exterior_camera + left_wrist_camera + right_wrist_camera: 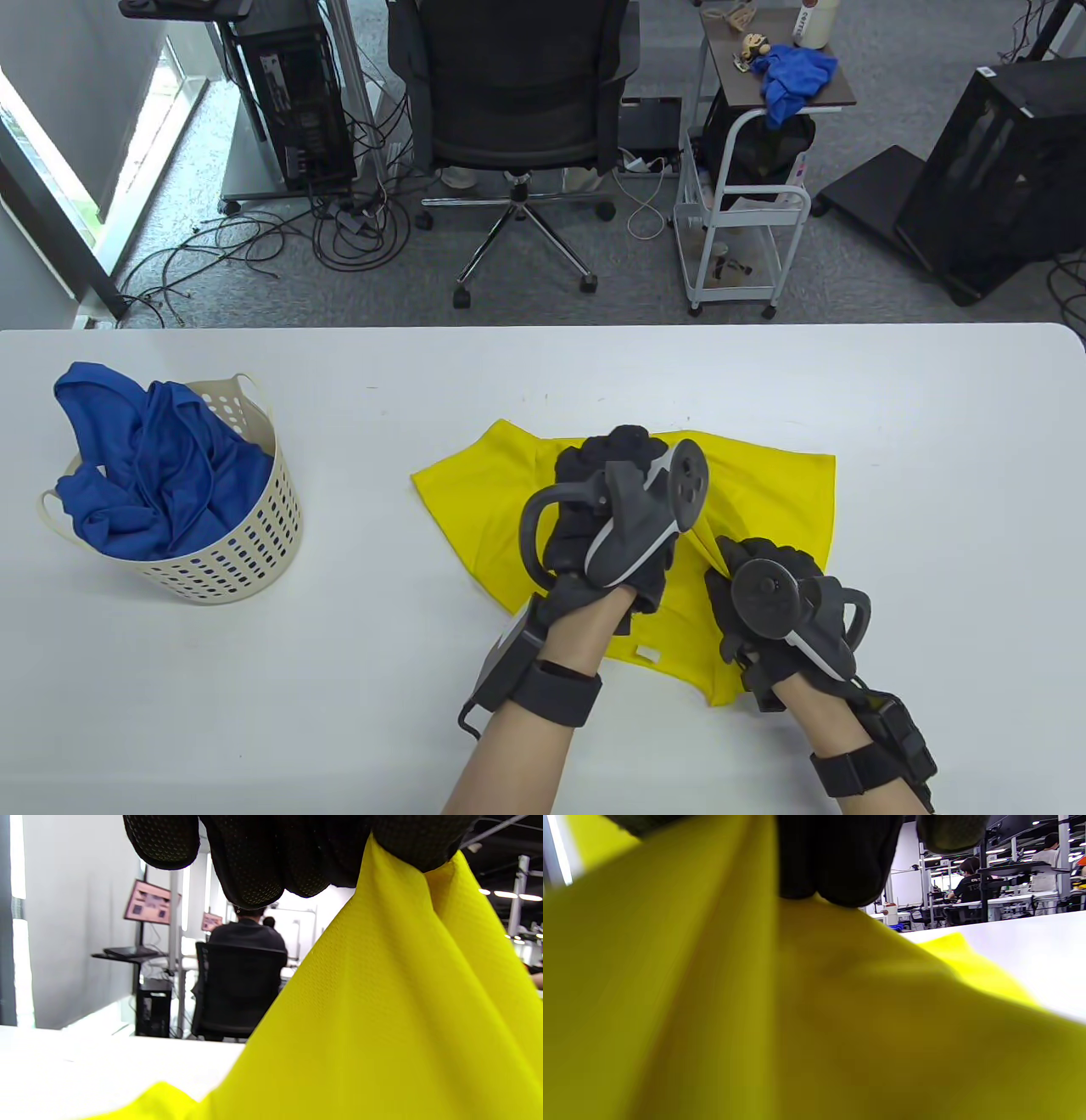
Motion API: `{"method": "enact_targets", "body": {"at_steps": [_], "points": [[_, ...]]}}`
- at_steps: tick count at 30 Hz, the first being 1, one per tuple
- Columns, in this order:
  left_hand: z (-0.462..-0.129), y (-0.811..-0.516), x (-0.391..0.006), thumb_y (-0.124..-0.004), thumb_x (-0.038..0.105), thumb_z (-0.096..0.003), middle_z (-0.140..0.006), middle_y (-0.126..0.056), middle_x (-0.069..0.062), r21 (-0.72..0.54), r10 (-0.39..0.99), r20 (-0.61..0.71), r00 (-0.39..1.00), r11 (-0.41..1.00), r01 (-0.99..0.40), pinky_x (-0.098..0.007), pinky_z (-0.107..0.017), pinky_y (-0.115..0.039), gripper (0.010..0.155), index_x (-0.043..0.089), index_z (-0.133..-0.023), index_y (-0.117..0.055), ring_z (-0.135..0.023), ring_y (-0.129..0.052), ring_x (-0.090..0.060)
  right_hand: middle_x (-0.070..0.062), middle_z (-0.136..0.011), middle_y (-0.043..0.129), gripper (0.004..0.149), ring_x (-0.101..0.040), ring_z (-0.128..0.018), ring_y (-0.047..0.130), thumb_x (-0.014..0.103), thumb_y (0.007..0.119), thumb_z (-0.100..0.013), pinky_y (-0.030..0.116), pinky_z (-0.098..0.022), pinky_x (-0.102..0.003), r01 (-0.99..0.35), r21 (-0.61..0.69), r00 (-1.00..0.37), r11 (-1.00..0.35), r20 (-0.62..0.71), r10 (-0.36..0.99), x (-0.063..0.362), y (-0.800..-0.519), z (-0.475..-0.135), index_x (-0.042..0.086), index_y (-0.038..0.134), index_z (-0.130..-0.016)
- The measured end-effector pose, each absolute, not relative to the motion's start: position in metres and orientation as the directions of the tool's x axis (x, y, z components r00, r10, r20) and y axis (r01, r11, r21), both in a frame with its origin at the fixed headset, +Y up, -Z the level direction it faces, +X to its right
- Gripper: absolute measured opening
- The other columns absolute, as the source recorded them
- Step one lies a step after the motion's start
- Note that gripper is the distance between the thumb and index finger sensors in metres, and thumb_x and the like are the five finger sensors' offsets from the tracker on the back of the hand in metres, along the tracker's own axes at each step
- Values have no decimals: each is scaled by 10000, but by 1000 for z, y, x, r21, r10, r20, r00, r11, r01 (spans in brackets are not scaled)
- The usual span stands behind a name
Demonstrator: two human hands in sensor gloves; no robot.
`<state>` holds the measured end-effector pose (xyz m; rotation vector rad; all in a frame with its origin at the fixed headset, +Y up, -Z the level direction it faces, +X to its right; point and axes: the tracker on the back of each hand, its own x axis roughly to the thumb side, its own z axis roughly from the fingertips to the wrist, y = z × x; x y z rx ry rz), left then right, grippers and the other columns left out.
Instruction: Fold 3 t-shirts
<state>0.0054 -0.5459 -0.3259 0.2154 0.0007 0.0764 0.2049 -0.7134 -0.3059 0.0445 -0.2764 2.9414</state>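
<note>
A yellow t-shirt (pixel 764 501) lies partly folded on the white table (pixel 339 696), right of centre. My left hand (pixel 607 501) hovers over the shirt's middle with its fingers curled, pinching a raised fold of the yellow t-shirt (pixel 382 1005). Just to its right, my right hand (pixel 747 586) grips the cloth near the front edge, and the fabric is pulled taut between both hands. The yellow t-shirt (pixel 797 1018) fills the right wrist view below the gloved fingers (pixel 840 861). A blue t-shirt (pixel 153 467) sits crumpled in the basket.
A cream perforated laundry basket (pixel 246 552) stands at the table's left. Beyond the far edge are an office chair (pixel 513 93), a white cart (pixel 738 221) with a blue cloth (pixel 793 76) on top, and computer towers. Bare tabletop lies between basket and shirt.
</note>
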Motion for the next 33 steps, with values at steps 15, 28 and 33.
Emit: {"method": "enact_targets", "body": {"at_steps": [15, 28, 33], "points": [[-303, -523, -146, -663, 528, -462, -936, -790, 92, 247, 29, -136, 990, 969, 6, -479, -707, -700, 396, 320, -755, -828, -844, -859, -160, -18, -871, 796, 408, -311, -757, 834, 378, 723, -467, 576, -660, -667, -237, -416, -970, -878, 146, 193, 218, -615, -293, 269, 758, -859], [-397, -606, -161, -664, 527, -474, -964, -758, 89, -167, -88, -106, 990, 983, 70, -480, -720, -682, 397, 311, -770, -817, -867, -836, -163, -45, -870, 810, 405, -332, -747, 848, 341, 742, -466, 599, -650, -644, -30, 144, -986, -989, 156, 53, 188, -654, -396, 249, 772, -859], [-434, -553, -160, -645, 506, -469, -989, -702, 96, 31, -48, -186, 981, 998, 55, -475, -742, -652, 396, 318, -791, -779, -903, -789, -159, 1, -865, 823, 402, -295, -759, 851, 363, 749, -445, 586, -668, -644, 54, -287, -998, -956, 5, -58, 175, -602, -425, 294, 780, -840]]}}
